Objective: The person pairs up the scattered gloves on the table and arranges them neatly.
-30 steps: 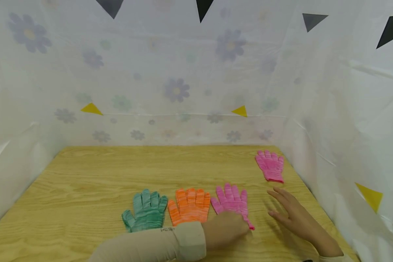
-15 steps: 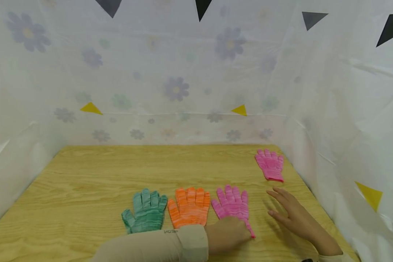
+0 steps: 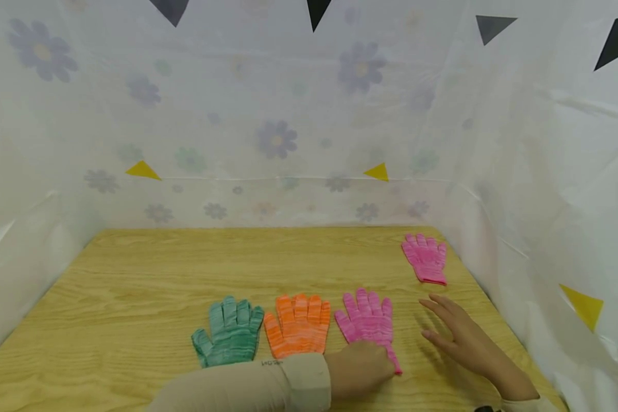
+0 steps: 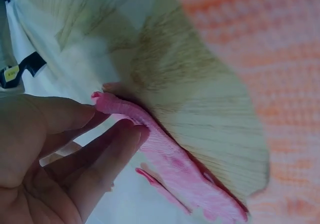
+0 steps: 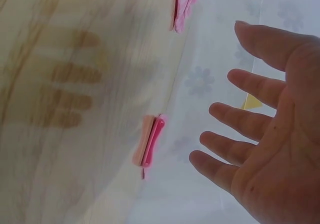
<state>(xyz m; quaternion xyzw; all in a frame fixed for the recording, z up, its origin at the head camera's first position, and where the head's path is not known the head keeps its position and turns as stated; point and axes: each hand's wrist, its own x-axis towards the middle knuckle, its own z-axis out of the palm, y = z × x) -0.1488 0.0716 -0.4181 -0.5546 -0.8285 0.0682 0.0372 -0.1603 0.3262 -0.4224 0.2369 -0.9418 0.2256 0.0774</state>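
Head view: three knit gloves lie in a row at lower centre of a wooden table — green glove, orange glove, pink glove. The left hand, fingers curled, pinches the pink glove's cuff. The right hand rests flat at lower right, fingers spread. A second pink glove lies at right centre.

Left wrist view: fingers grip the pink glove's edge, centre frame.

Right wrist view: the open palm hovers, fingers apart.
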